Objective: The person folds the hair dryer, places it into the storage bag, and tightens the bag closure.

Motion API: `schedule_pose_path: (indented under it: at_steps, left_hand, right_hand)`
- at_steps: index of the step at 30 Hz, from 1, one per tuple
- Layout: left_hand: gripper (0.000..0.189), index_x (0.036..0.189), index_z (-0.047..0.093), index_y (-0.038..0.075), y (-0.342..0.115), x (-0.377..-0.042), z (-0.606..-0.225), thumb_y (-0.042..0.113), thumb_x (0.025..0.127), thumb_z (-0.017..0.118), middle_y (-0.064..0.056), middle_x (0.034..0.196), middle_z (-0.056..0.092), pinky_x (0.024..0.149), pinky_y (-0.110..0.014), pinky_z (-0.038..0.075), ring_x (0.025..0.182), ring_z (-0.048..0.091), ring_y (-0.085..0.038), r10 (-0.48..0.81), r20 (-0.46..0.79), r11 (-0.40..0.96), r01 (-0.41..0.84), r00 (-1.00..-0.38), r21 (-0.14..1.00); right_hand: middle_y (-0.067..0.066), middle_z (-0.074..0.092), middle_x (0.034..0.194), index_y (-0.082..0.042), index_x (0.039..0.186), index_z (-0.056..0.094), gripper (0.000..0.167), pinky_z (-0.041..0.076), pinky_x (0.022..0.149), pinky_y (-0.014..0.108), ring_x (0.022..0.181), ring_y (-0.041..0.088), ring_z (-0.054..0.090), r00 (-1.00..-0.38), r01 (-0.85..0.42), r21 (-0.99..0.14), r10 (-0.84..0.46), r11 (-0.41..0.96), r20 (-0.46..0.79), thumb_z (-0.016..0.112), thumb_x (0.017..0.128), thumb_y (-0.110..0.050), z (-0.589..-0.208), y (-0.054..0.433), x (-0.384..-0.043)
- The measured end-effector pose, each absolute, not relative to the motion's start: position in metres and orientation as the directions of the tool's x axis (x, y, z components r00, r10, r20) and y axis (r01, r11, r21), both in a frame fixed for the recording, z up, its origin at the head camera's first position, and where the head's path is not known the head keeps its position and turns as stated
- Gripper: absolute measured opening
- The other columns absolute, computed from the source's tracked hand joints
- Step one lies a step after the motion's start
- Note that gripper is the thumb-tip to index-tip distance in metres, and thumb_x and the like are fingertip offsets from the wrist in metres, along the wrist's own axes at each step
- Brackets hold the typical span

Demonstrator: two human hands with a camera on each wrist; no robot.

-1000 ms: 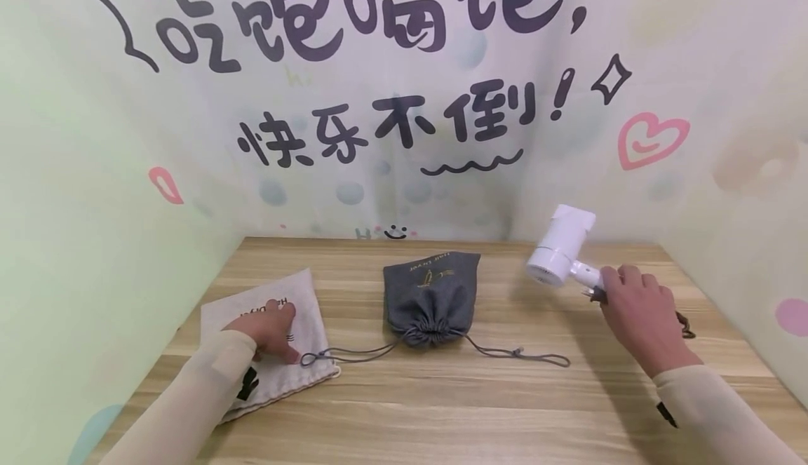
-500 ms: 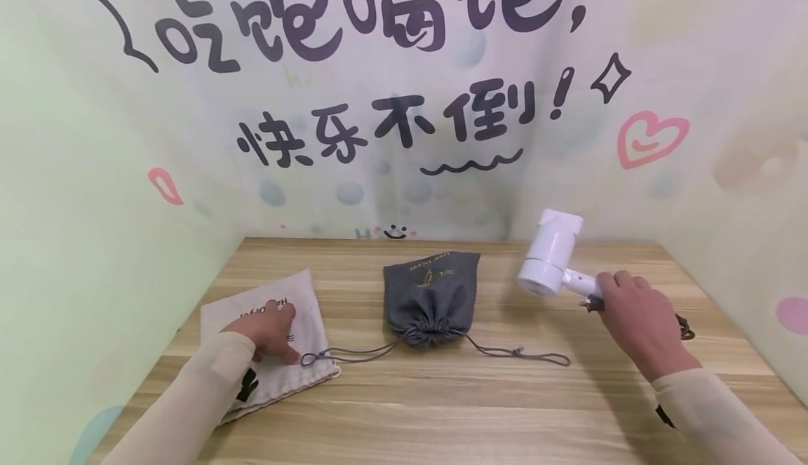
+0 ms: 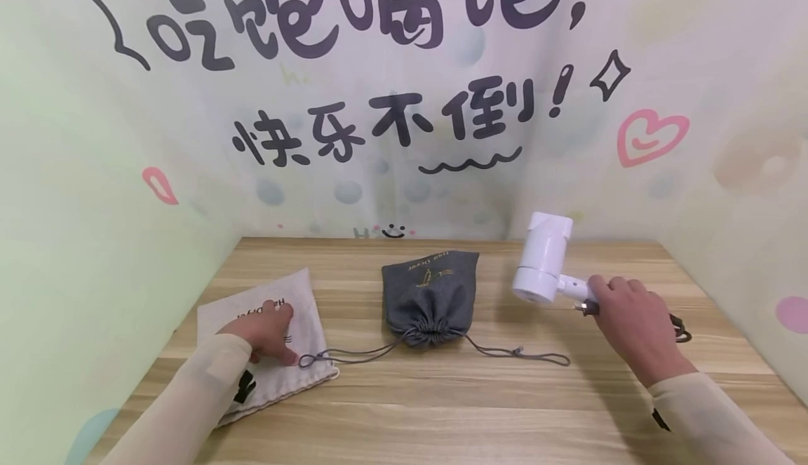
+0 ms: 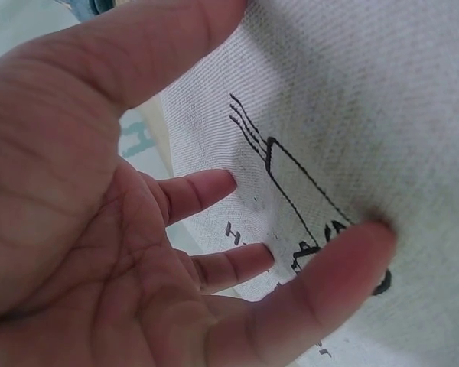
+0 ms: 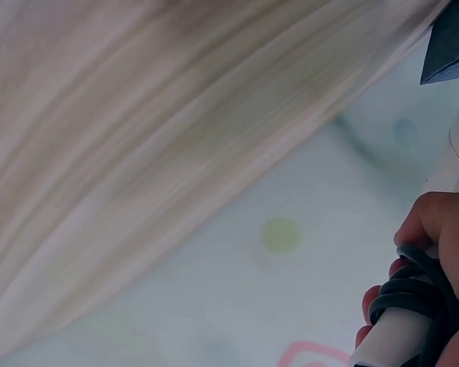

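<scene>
My right hand (image 3: 634, 328) grips the handle of a white hair dryer (image 3: 544, 254), held over the right side of the table. In the right wrist view the fingers curl round the handle, together with its dark coiled cord (image 5: 413, 294); a plug shows beside the hand in the head view. At the left, my left hand (image 3: 261, 328) rests its fingertips on a flat beige drawstring bag (image 3: 284, 379). The left wrist view shows those fingers spread, touching the printed cloth (image 4: 382, 115) without gripping it.
A dark grey drawstring bag (image 3: 432, 300) lies mid-table with its neck drawn in, its cords (image 3: 362, 354) spread to both sides. The wooden table (image 3: 442, 416) meets a printed curtain (image 3: 353, 205) at its back and sides.
My right hand has shifted slightly left, bringing the hair dryer left and a little lower, its body turning more upright. My left hand stays on the beige bag.
</scene>
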State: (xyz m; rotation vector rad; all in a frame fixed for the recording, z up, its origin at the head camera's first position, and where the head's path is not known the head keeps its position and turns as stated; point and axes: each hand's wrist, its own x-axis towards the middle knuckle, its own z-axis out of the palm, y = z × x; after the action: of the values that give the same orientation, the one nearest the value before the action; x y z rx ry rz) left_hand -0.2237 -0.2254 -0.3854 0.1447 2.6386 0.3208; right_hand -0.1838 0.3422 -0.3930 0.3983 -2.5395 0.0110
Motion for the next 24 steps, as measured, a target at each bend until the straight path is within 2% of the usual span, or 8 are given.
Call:
schedule_pose_path:
  at_steps: [8, 15, 24]
  left_hand:
    - [0.071, 0.127, 0.047, 0.0, -0.224, -0.222, -0.384, 0.031, 0.076, 0.087, -0.025, 0.111, 0.041, 0.05, -0.03, 0.047, 0.065, 0.054, -0.024, 0.161, -0.441, 0.964, 0.045, -0.883, 0.261]
    - [0.074, 0.129, 0.047, -0.001, -0.225, -0.221, -0.385, 0.031, 0.076, 0.086, -0.025, 0.113, 0.041, 0.05, -0.03, 0.047, 0.062, 0.053, -0.023, 0.164, -0.443, 0.963, 0.045, -0.882, 0.267]
    - [0.077, 0.13, 0.047, 0.0, -0.226, -0.221, -0.386, 0.033, 0.075, 0.087, -0.026, 0.115, 0.041, 0.05, -0.032, 0.047, 0.074, 0.054, -0.029, 0.156, -0.436, 0.967, 0.047, -0.886, 0.251]
  right_hand:
    - [0.006, 0.051, 0.07, -0.007, 0.086, 0.052, 0.035, 0.031, 0.041, 0.032, 0.055, 0.023, 0.042, -0.74, -0.351, 0.152, -0.373, 0.924, 0.559, 0.084, 0.07, -0.01, -0.394, 0.336, -0.182]
    - [0.006, 0.053, 0.073, -0.007, 0.086, 0.052, 0.034, 0.032, 0.041, 0.032, 0.056, 0.025, 0.045, -0.706, -0.374, 0.179, -0.405, 0.91, 0.581, 0.082, 0.071, -0.01, -0.394, 0.33, -0.18]
    - [0.005, 0.053, 0.074, -0.007, 0.087, 0.052, 0.04, 0.033, 0.043, 0.03, 0.058, 0.024, 0.047, -0.702, -0.398, 0.178, -0.424, 0.9, 0.572, 0.086, 0.066, -0.011, -0.393, 0.322, -0.176]
